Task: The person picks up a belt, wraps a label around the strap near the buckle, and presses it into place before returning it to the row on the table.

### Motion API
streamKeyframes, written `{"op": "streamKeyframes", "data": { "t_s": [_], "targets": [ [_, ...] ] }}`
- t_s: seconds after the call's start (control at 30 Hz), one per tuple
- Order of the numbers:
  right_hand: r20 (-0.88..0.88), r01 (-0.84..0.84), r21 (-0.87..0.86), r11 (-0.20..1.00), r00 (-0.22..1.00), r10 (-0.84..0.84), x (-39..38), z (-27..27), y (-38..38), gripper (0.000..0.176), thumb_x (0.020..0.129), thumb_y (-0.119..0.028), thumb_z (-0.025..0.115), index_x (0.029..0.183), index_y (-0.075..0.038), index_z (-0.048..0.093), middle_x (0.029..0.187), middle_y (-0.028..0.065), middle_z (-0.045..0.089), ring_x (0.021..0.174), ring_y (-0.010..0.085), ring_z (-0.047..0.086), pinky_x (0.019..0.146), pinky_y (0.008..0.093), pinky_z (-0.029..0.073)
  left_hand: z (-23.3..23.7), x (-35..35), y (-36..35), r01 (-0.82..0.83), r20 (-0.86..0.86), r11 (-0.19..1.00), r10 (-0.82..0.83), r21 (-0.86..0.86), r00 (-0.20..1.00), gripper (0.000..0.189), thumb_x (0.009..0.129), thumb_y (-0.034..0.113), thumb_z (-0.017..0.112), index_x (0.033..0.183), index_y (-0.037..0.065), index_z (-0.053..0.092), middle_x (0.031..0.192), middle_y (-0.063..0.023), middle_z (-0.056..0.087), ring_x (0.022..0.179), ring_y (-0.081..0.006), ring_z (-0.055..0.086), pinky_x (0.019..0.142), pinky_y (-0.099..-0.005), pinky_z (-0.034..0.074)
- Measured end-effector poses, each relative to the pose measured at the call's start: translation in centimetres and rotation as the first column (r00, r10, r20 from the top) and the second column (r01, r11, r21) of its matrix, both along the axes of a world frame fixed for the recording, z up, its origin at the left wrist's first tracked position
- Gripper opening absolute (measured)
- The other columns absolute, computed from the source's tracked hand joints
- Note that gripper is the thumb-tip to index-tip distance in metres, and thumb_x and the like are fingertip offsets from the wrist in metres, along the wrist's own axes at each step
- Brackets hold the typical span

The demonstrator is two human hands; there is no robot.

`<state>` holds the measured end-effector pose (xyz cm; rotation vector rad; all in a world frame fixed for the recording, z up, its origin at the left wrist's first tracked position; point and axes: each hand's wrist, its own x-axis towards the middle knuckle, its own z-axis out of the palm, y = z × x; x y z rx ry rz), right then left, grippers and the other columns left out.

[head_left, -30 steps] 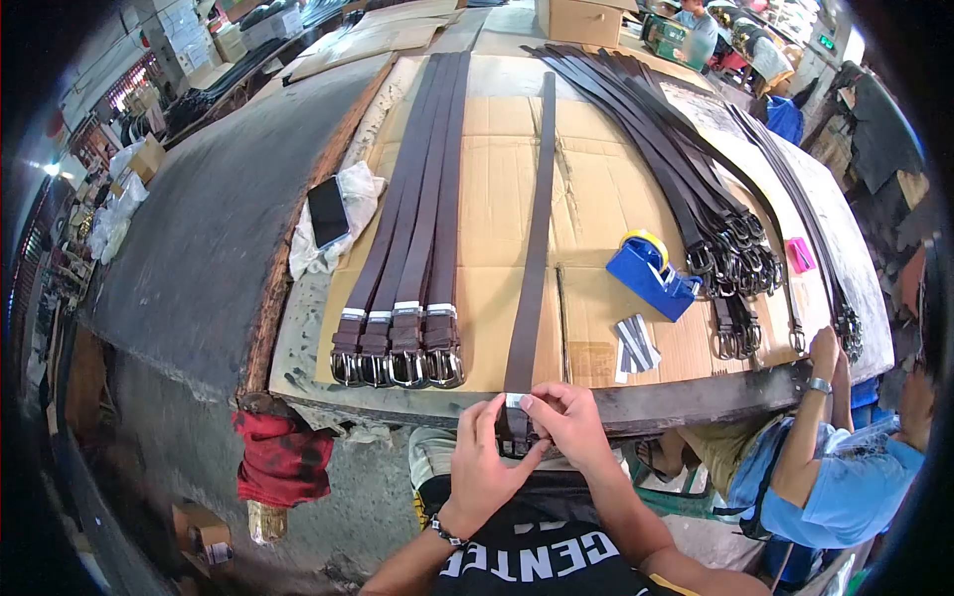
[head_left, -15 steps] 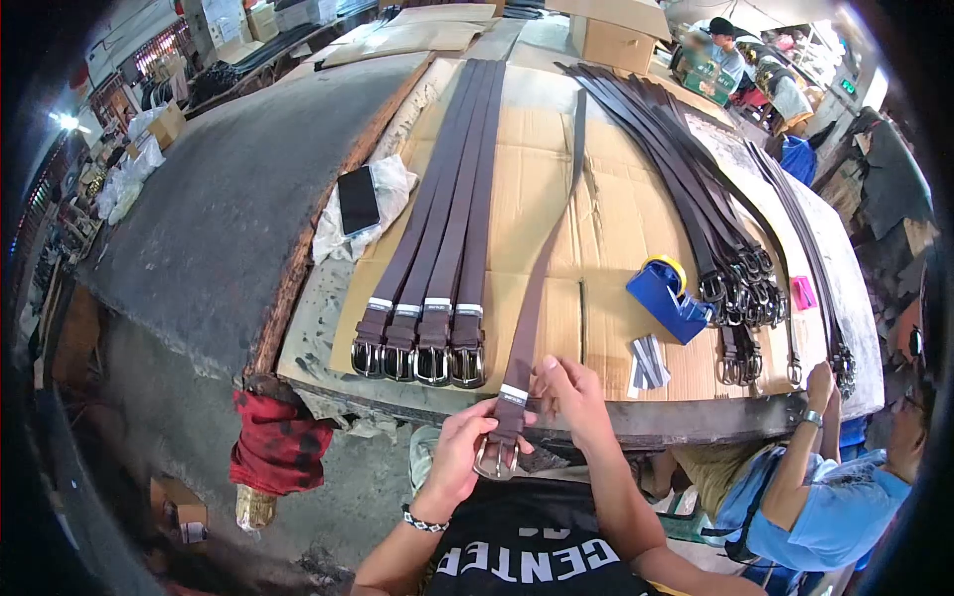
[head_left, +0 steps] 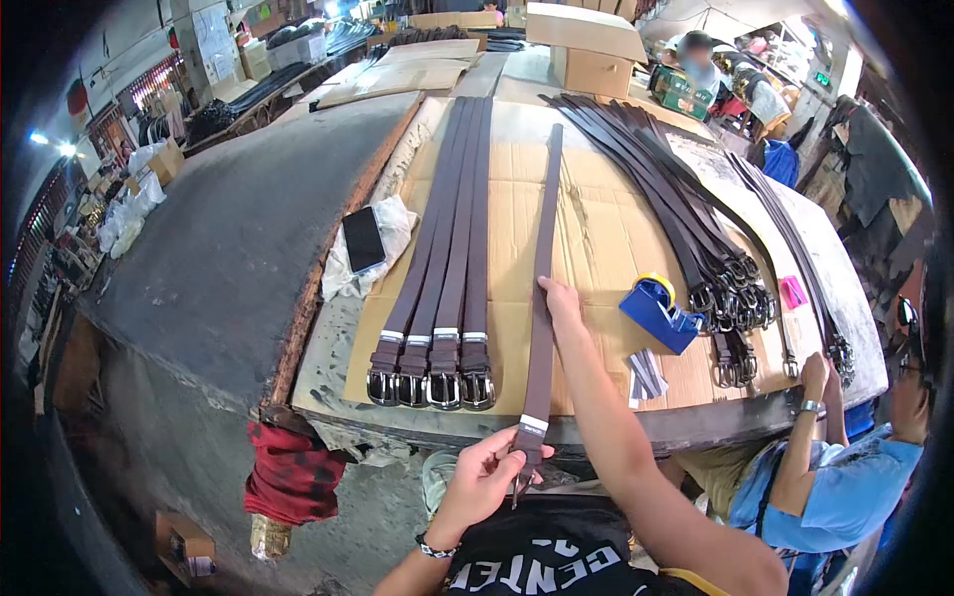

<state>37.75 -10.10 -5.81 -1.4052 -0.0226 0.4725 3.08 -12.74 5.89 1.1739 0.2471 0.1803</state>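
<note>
A dark brown belt (head_left: pixel 542 348) with a white label band runs lengthwise over the cardboard, its buckle end beyond the near table edge. My left hand (head_left: pixel 487 477) is closed on that buckle end, thumb on top just below the label. Farther up the strap, my right hand (head_left: pixel 562 303) grips its right edge, fingers partly hidden. To the left lie several matching brown belts (head_left: pixel 437 268) side by side, buckles toward me. Right of my right forearm are a blue tape dispenser (head_left: pixel 658 316) with yellow tape and a small stack of label strips (head_left: pixel 648 377).
A pile of dark belts (head_left: pixel 686 189) and more belts (head_left: pixel 795 248) lie at the right. A phone (head_left: pixel 364 240) rests on white plastic at the left. At the right edge a co-worker in a blue shirt (head_left: pixel 855 487) handles belts. A cardboard box (head_left: pixel 593 72) stands at the back.
My right hand has moved from near the label up along the strap. The belt has straightened and lies flatter; its buckle has turned edge-on in my left hand. The head view has shifted slightly.
</note>
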Motion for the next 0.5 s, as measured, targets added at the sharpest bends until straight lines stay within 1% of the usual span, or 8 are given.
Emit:
{"op": "streamKeyframes", "data": {
  "t_s": [0.03, 0.13, 0.23, 0.27, 0.37, 0.4, 0.47, 0.5],
  "targets": [
    [-0.051, -0.048, -0.041, 0.998, 0.998, 0.046, 1.1, 0.7, 0.8, 0.029, 0.088, -0.019, 0.066, 0.104, 0.005, 0.07, 0.084, 0.0118, 0.071, 0.068, 0.021, 0.064, 0.063, 0.0352, 0.05, 0.4, -0.2, 0.1, -0.018, 0.004, 0.999, 0.018, 0.026, 1.0, 0.035, 0.1, 0.001, 0.044, 0.132, -0.007, 0.054, 0.111, -0.0154, 0.072, 0.078, -0.0145, 0.069, 0.064, -0.0244, 0.053],
    [0.124, 0.12, -0.234, 0.965, 0.988, -0.093, 3.2, 1.9, 3.9, 0.029, 0.087, -0.02, 0.068, 0.1, 0.005, 0.071, 0.082, 0.0112, 0.07, 0.065, 0.0214, 0.063, 0.059, 0.0361, 0.049, 1.6, -0.8, 0.7, -0.041, -0.036, 0.996, 0.044, 0.08, 0.998, 0.034, 0.1, 0.0, 0.045, 0.131, -0.007, 0.055, 0.111, -0.0148, 0.072, 0.078, -0.0133, 0.069, 0.063, -0.0237, 0.053],
    [0.026, 0.033, -0.092, 0.995, 0.999, -0.03, 5.6, 1.4, 6.9, 0.031, 0.086, -0.022, 0.071, 0.101, 0.006, 0.071, 0.082, 0.011, 0.07, 0.065, 0.021, 0.062, 0.058, 0.0371, 0.048, 2.8, -1.5, 0.9, -0.06, 0.057, 0.994, 0.054, 0.095, 0.997, 0.033, 0.1, 0.001, 0.046, 0.131, -0.007, 0.056, 0.11, -0.0143, 0.072, 0.079, -0.0116, 0.068, 0.064, -0.0231, 0.053],
    [0.014, 0.004, -0.053, 0.999, 1.0, -0.004, 5.7, 1.8, 7.3, 0.032, 0.087, -0.019, 0.072, 0.105, 0.007, 0.07, 0.087, 0.0128, 0.071, 0.069, 0.0225, 0.065, 0.062, 0.0369, 0.051, 3.1, -1.9, 0.9, -0.042, 0.041, 0.994, 0.038, 0.097, 0.998, 0.033, 0.101, 0.002, 0.047, 0.132, -0.007, 0.056, 0.11, -0.0141, 0.072, 0.08, -0.0112, 0.068, 0.064, -0.0232, 0.053],
    [-0.038, -0.07, 0.094, 0.993, 0.997, 0.074, 2.2, 6.5, 8.3, 0.025, 0.09, -0.014, 0.07, 0.105, 0.005, 0.07, 0.089, 0.012, 0.072, 0.07, 0.0214, 0.067, 0.065, 0.0336, 0.054, 3.5, -2.7, 1.4, 0.017, 0.014, 0.993, -0.019, 0.119, 1.0, 0.035, 0.101, 0.006, 0.051, 0.134, -0.006, 0.055, 0.111, -0.0131, 0.073, 0.083, -0.0103, 0.067, 0.066, -0.0233, 0.054],
    [-0.016, -0.106, 0.136, 0.985, 0.994, 0.109, 0.0, 8.8, 7.9, 0.033, 0.088, -0.011, 0.07, 0.113, 0.01, 0.066, 0.095, 0.0157, 0.072, 0.078, 0.0242, 0.069, 0.07, 0.0374, 0.056, 3.1, -3.1, 1.4, 0.035, 0.012, 0.99, -0.037, 0.135, 0.999, 0.036, 0.102, 0.007, 0.052, 0.135, -0.006, 0.055, 0.112, -0.0128, 0.073, 0.085, -0.0101, 0.067, 0.067, -0.0233, 0.054],
    [0.041, -0.174, 0.155, 0.973, 0.985, 0.169, 1.0, 6.2, 9.7, 0.035, 0.088, -0.01, 0.071, 0.115, 0.011, 0.066, 0.096, 0.0162, 0.072, 0.08, 0.0237, 0.069, 0.071, 0.0362, 0.056, 2.1, -3.9, 1.4, 0.114, 0.005, 0.979, -0.116, 0.171, 0.993, 0.039, 0.101, 0.009, 0.056, 0.138, -0.004, 0.054, 0.113, -0.0108, 0.072, 0.09, -0.0109, 0.067, 0.07, -0.0235, 0.054],
    [0.071, -0.206, 0.162, 0.965, 0.978, 0.197, 1.5, 5.3, 10.4, 0.037, 0.087, -0.01, 0.072, 0.116, 0.011, 0.065, 0.096, 0.0165, 0.072, 0.081, 0.0234, 0.069, 0.071, 0.0356, 0.056, 1.2, -4.5, 1.1, 0.125, -0.025, 0.975, -0.122, 0.182, 0.992, 0.038, 0.102, 0.009, 0.057, 0.138, -0.003, 0.055, 0.114, -0.0094, 0.072, 0.093, -0.0103, 0.066, 0.072, -0.0234, 0.054]
  ]
}}
